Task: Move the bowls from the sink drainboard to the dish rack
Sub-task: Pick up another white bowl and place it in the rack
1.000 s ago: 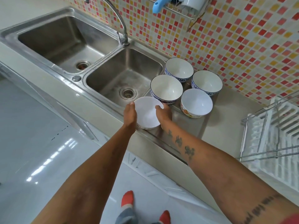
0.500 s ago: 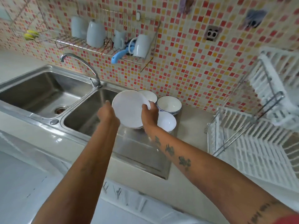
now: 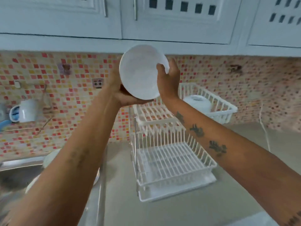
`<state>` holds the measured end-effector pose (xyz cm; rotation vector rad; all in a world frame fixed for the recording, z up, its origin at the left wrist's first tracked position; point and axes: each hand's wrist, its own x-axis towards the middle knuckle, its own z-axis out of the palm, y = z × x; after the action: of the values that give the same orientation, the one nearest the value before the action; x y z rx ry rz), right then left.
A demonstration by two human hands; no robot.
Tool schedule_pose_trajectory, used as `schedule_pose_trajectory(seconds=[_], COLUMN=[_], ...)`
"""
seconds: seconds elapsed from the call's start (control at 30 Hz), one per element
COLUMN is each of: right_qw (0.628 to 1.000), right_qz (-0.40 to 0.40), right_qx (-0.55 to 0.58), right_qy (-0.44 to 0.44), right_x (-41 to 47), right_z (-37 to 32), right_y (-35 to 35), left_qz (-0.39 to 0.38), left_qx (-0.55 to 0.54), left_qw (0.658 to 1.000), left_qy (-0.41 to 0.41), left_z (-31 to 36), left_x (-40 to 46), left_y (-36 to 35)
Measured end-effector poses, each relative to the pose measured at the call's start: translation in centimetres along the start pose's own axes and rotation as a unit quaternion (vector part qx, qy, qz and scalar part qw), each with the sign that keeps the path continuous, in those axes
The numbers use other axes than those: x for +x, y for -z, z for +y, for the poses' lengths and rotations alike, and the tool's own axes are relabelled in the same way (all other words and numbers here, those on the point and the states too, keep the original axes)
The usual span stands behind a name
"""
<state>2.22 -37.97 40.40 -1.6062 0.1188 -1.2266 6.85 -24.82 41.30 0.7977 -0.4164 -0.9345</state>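
Bowl (image 3: 140, 73), plain white and glossy, is held high in the air in front of the tiled wall, above the upper tier of the white dish rack (image 3: 172, 162), tipped so its open inside faces the camera. It looks like rigid glazed ceramic, so I judge it light enough to lift but slick if wet and liable to chip against the rack's wires, best held at 2 opposite points of rim and base. Left hand (image 3: 121, 93) cups it from below with fingers closed on its underside, and right hand (image 3: 169, 79) clamps the right rim, thumb hooked over the edge.
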Motion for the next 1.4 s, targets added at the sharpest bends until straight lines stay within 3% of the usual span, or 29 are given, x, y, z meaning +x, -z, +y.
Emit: schedule_pose_trajectory(seconds=[0.17, 0.3, 0.37, 0.47, 0.57, 0.67, 0.73, 0.9, 1.1, 1.4], right_qw=[0.999, 0.997, 0.992, 0.983, 0.976, 0.970, 0.967, 0.949, 0.932, 0.897], right_qz=[0.002, -0.030, -0.052, -0.081, -0.065, -0.046, -0.051, -0.063, -0.071, -0.114], right_qx=[-0.035, -0.030, -0.020, -0.022, -0.015, -0.022, -0.042, -0.096, -0.112, -0.207], right_qy=[-0.012, -0.069, -0.111, -0.163, -0.205, -0.237, -0.246, -0.294, -0.338, -0.373], right_x=[4.8, 7.3, 8.3, 10.0, 10.9, 11.4, 11.4, 11.3, 11.6, 11.4], right_z=[2.5, 4.2, 5.2, 7.5, 9.3, 11.3, 12.2, 13.7, 14.7, 15.3], right_y=[9.4, 15.1, 17.1, 19.0, 19.5, 19.4, 19.2, 18.6, 18.5, 17.9], left_qz=[-0.001, 0.050, 0.076, 0.147, 0.142, 0.143, 0.139, 0.135, 0.128, 0.109], left_qx=[0.025, 0.111, 0.199, 0.370, 0.501, 0.612, 0.648, 0.683, 0.695, 0.769], left_qw=[0.998, 0.992, 0.974, 0.901, 0.814, 0.723, 0.692, 0.656, 0.654, 0.604], left_qy=[0.051, -0.012, -0.077, -0.170, -0.258, -0.287, -0.286, -0.291, -0.270, -0.180], left_z=[-3.8, -5.6, -6.7, -8.3, -9.9, -11.1, -11.6, -12.9, -13.6, -14.4], left_x=[7.5, 12.1, 13.7, 16.5, 19.0, 21.0, 22.1, 23.7, 24.0, 24.1], left_y=[-5.1, -7.3, -8.2, -8.9, -8.8, -8.1, -7.4, -5.6, -4.8, -4.0])
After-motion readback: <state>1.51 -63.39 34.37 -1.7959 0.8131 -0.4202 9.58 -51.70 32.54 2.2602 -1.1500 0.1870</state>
